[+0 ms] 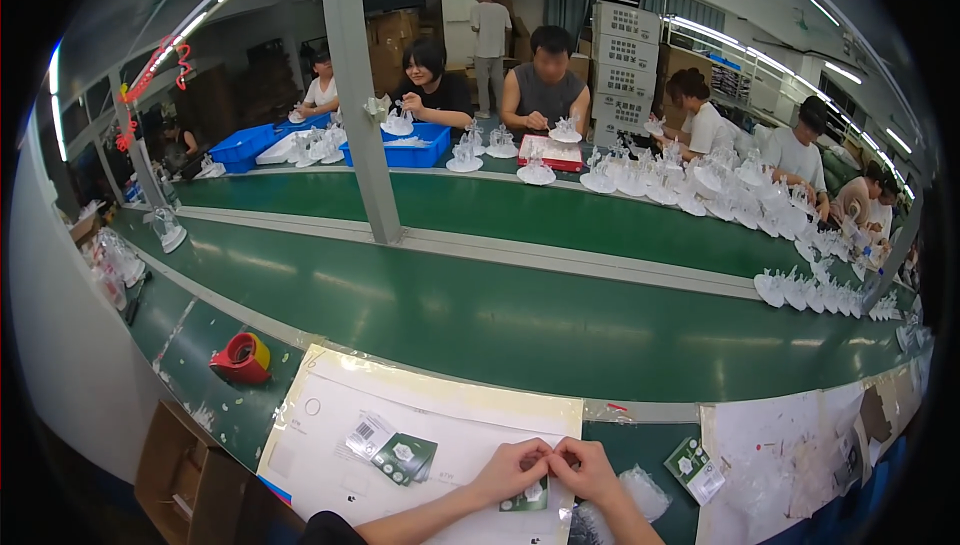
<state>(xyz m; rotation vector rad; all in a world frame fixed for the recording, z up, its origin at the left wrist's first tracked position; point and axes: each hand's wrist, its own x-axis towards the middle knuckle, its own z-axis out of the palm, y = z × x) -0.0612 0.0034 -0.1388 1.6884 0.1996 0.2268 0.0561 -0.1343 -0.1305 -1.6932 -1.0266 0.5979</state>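
My left hand and my right hand meet over the right part of a large white sheet on the bench. Both are closed, thumbs and fingertips pinched together; whatever lies between them is too small to make out. Just under the fingers shows a small green card, partly hidden; I cannot tell whether they touch it. To the left, a few green cards lie fanned on the sheet beside a white card with a barcode. Crumpled clear plastic sits beside my right wrist.
A red and yellow tape dispenser stands left of the sheet, above an open cardboard box. More green-and-white cards lie at right. Beyond the green conveyor, people work among many white figurines and blue bins. A grey post rises midway.
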